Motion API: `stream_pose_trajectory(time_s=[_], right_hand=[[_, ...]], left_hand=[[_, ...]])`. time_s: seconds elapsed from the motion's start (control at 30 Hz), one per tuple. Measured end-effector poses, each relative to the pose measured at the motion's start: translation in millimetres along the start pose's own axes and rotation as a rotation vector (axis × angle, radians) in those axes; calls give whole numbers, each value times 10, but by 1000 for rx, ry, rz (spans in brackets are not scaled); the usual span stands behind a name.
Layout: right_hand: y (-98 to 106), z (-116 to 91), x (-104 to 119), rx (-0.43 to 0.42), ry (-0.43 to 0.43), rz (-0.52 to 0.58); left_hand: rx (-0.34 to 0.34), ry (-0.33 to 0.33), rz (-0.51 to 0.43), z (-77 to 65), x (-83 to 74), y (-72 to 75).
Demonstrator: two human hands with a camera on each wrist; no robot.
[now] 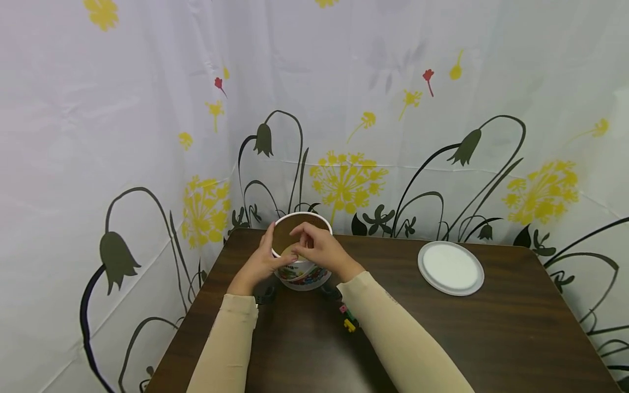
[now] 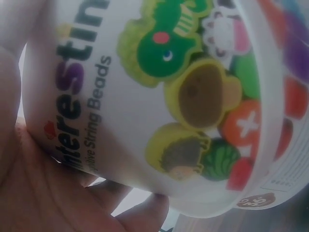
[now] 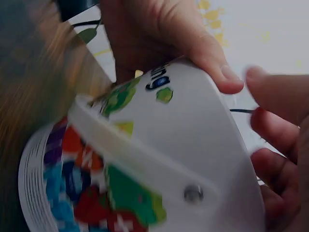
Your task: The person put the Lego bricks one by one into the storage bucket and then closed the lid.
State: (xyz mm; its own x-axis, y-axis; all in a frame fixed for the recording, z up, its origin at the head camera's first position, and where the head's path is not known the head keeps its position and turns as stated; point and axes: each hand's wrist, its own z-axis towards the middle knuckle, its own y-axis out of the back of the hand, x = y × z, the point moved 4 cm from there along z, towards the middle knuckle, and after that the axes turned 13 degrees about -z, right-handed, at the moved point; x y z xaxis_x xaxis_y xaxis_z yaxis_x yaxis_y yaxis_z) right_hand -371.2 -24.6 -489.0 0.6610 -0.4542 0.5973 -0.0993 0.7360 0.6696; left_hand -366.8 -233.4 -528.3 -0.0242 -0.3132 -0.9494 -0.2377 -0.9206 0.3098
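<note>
A white bucket [image 1: 301,273] printed with colourful pictures and the words "String Beads" stands near the back edge of the table, its open top tipped toward me. My left hand [image 1: 260,262] holds it at the left of the rim, thumb across the front and fingers along the side. In the left wrist view, the left palm and fingers [image 2: 140,212] lie against the printed wall. Over the opening hovers my right hand [image 1: 321,248], fingers bent, thumb and index apart, nothing visible between them. The right wrist view shows the right fingers [image 3: 277,130] beside the rim, and the bucket's white handle [image 3: 140,154].
A round white lid [image 1: 450,268] lies on the brown table [image 1: 393,338] to the right. Several small coloured pieces [image 1: 349,322] lie beside my right forearm. A flower-printed curtain [image 1: 344,109] hangs behind the table and along the left.
</note>
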Motion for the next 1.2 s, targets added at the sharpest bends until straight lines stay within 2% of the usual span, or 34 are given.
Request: stream_pose_trajectory(time_s=[0.07, 0.13, 0.3, 0.6, 0.9, 1.07, 1.2], right_hand=[[30, -78, 25, 27, 60, 32], [74, -178, 39, 12, 97, 30], [218, -450, 31, -65, 103, -3], [556, -969, -135, -69, -34, -48], [740, -1731, -568, -65, -257, -90], [851, -2062, -789, -73, -340, -138], [936, -2246, -883, -33, -368, -150]], left_hand=[[-1, 1, 5, -4, 8, 5], [-2, 5, 13, -13, 16, 9], [-6, 6, 15, -19, 32, 17], [-1, -3, -2, 19, 21, 21], [-19, -1, -11, -19, 76, -10], [-19, -16, -25, 18, 49, -6], [-20, -15, -40, 44, 46, -2]])
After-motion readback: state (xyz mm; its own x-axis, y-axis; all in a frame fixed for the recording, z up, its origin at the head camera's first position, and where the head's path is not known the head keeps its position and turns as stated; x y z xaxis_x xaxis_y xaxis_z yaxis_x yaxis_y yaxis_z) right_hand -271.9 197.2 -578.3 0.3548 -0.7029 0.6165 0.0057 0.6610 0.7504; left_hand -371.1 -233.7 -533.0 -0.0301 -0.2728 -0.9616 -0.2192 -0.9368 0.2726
